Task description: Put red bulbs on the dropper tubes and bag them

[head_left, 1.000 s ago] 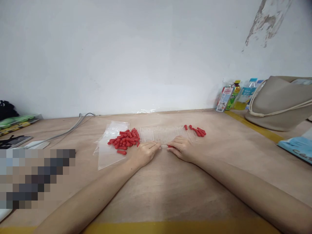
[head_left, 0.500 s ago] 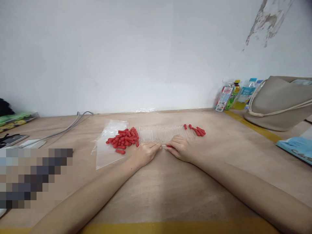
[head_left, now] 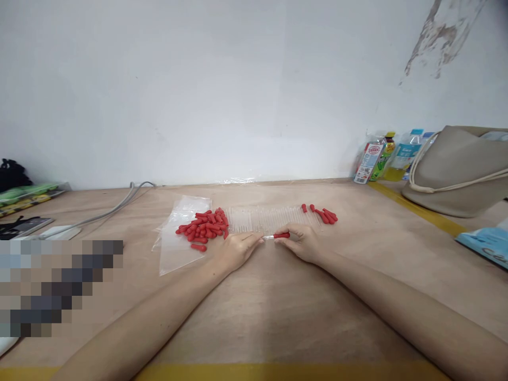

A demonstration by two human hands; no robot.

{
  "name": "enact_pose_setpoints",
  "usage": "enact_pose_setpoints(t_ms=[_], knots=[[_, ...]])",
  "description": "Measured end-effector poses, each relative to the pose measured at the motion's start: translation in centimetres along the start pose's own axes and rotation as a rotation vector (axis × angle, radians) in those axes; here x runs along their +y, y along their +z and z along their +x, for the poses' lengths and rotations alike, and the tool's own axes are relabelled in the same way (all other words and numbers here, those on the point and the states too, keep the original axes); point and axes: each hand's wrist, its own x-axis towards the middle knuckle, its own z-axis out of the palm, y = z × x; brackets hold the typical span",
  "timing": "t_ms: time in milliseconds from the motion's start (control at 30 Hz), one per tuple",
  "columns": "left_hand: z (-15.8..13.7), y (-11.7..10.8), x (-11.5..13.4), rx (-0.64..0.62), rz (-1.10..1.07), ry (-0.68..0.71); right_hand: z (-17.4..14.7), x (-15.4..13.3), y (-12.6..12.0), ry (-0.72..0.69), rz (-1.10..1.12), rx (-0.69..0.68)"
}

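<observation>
My left hand (head_left: 240,248) pinches a thin clear glass tube (head_left: 269,237), the glass part of a dropper. A red rubber bulb (head_left: 282,235) sits at the tube's right end, between the thumb and fingers of my right hand (head_left: 302,242). How far the tube reaches into the bulb is hidden. Behind my hands lies a row of clear glass tubes (head_left: 262,218). Left of that row is a heap of loose red rubber bulbs (head_left: 204,226). Several more red bulbs (head_left: 328,216) are at its right end, some of them on tube ends.
Under the heap lies a clear plastic bag (head_left: 174,251). A grey cable (head_left: 115,209) crosses the table at left, near a phone (head_left: 29,227). At right stand drink bottles (head_left: 405,159), a drink carton (head_left: 369,161), a beige bag (head_left: 456,169) and a blue packet (head_left: 486,244).
My right hand's fingers have lifted and shifted slightly right, so more of the red bulb shows. My left hand stays on the tube. The whole view has shifted a little.
</observation>
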Motion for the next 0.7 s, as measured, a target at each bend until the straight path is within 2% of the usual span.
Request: enact_pose_setpoints(t_ms=[267, 500, 600, 700], knots=[[-0.1, 0.2, -0.1, -0.007, -0.043, 0.042, 0.1, 0.3, 0.5, -0.034, 0.021, -0.013], [-0.3, 0.9, -0.5, -0.005, -0.149, -0.067, 0.7, 0.1, 0.3, 0.111, 0.174, 0.061], [-0.2, 0.7, -0.6, -0.014, -0.147, -0.095, 1.9, 0.6, -1.0, 0.156, 0.262, 0.143], [0.0, 0.4, -0.7, -0.011, -0.127, -0.142, 3.8, 2.2, -4.0, 0.231, 0.275, 0.286]])
